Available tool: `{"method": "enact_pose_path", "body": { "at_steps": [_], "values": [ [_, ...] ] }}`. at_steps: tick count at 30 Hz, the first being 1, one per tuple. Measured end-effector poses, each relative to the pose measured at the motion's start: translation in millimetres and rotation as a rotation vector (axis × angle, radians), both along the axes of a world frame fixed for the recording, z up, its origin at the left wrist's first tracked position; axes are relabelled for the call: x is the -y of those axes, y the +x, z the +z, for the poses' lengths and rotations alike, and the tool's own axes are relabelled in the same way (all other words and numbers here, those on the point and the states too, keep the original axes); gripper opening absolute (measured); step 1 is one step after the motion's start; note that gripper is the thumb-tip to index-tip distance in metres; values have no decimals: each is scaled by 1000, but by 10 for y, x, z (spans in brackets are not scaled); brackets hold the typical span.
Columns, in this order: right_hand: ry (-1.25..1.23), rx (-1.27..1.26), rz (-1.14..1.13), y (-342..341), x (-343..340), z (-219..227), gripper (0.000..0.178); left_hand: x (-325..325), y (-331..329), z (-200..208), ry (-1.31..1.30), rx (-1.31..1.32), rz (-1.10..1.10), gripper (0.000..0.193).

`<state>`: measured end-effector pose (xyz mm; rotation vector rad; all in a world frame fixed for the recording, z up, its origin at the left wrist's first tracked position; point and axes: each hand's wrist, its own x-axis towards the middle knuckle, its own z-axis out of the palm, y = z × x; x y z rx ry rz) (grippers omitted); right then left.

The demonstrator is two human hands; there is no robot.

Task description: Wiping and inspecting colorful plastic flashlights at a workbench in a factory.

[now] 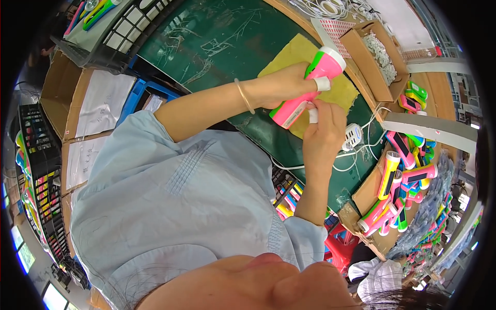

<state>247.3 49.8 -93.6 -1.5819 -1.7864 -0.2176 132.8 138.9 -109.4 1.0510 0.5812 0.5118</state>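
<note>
A pink and green flashlight [326,66] with a white rim round its head lies tilted in my hands above a yellow cloth [289,58]. My left hand [289,82] is wrapped round its neck, and a white finger cover [323,83] sits on the thumb. My right hand [329,124] is closed at the side of the handle, fingertips pressed against the pink body. A white finger cover [313,115] shows on that hand too. Whether a small part is pinched there is hidden. A label strip [295,114] runs along the handle near its end.
A white power strip [352,137] with cables lies right of my right hand. An open box of small white parts [380,57] stands at the far right. Several flashlights [390,174] fill a carton on the right. A black crate [135,26] sits at the green table's [206,44] left edge.
</note>
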Motion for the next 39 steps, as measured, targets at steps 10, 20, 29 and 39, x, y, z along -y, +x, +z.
{"method": "enact_pose_path", "body": {
  "at_steps": [10, 20, 29, 39],
  "values": [
    [-107, -65, 389, -177, 339, -178, 34, -18, -151, 31, -131, 487, 123, 44],
    [44, -190, 187, -434, 410, -198, 56, 140, -225, -54, -211, 641, 162, 61],
    [-278, -890, 139, -460, 172, -343, 39, 146, -364, -74, -60, 526, 271, 52],
    [38, -295, 194, -328, 113, -121, 26, 246, -330, -45, -202, 454, 235, 62]
  ]
}}
